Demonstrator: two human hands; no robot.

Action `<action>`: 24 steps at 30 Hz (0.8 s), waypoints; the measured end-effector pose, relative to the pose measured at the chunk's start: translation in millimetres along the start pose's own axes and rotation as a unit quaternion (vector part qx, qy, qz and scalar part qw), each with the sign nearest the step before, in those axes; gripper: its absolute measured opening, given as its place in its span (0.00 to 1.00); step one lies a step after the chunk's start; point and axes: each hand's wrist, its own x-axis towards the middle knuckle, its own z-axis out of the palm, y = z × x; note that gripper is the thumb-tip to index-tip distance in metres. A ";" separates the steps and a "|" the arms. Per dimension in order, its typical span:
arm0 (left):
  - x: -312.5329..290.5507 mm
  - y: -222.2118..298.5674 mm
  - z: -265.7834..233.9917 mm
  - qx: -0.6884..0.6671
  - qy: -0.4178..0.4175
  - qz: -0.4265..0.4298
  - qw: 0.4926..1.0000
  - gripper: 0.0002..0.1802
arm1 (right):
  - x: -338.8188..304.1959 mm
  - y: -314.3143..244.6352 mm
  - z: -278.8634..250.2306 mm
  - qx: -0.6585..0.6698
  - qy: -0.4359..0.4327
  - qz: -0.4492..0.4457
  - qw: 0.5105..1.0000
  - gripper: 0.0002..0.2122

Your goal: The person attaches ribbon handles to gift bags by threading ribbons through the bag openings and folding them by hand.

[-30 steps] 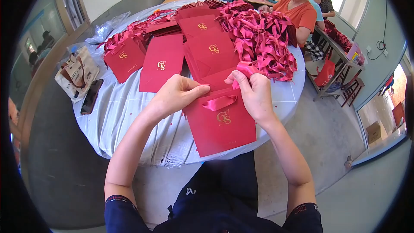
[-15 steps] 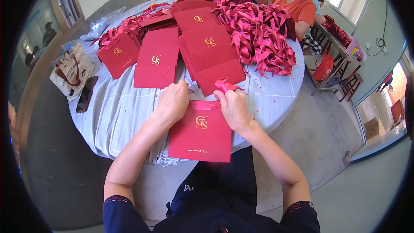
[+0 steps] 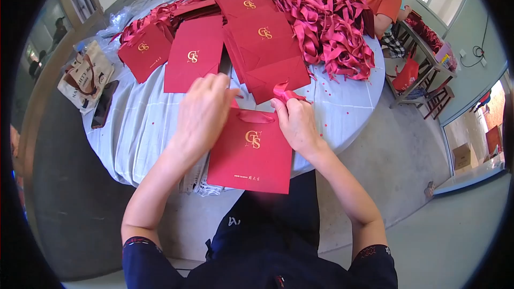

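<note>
Right hand (image 3: 298,124) pinching ribbon (image 3: 285,92), left hand (image 3: 201,108) near 1 red bag (image 3: 250,159)

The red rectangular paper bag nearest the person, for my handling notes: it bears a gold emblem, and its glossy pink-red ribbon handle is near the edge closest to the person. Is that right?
Not quite: in the head view, the glossy pink-red ribbon handle is near the far edge. The red rectangular paper bag does bear a gold emblem.
</note>
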 end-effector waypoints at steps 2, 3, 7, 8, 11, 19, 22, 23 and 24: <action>-19.3 7.1 -0.3 -0.139 -0.048 0.114 0.983 0.17 | -0.9 1.5 0.6 -0.006 0.004 -0.009 1.000 0.13; -26.4 11.8 2.6 -0.118 -0.074 0.181 0.973 0.22 | -0.8 -3.5 -3.5 -0.039 -0.009 0.001 0.999 0.14; -52.1 13.1 21.4 -0.107 -0.207 0.228 0.945 0.39 | 7.6 10.2 -12.4 -0.100 -0.027 -0.007 0.995 0.13; -51.9 13.5 21.9 -0.111 -0.207 0.226 0.945 0.39 | 12.5 16.8 -19.7 -0.135 -0.028 -0.013 0.990 0.13; -51.9 14.5 23.9 -0.100 -0.245 0.218 0.939 0.41 | 36.3 32.9 -42.7 -0.261 -0.014 0.029 0.965 0.13; -53.6 14.5 28.8 -0.114 -0.204 0.226 0.946 0.39 | 49.9 -32.8 13.8 -0.030 -0.214 0.011 0.976 0.13; -52.9 14.2 29.9 -0.129 -0.201 0.227 0.944 0.39 | 57.5 -35.6 32.7 -0.087 -0.247 0.019 0.965 0.14; -53.4 14.3 29.8 -0.128 -0.206 0.223 0.944 0.38 | 59.9 -38.7 35.0 -0.081 -0.270 0.019 0.959 0.14; -54.0 14.2 29.7 -0.128 -0.210 0.219 0.944 0.38 | 61.3 -39.4 36.7 -0.075 -0.293 0.019 0.953 0.15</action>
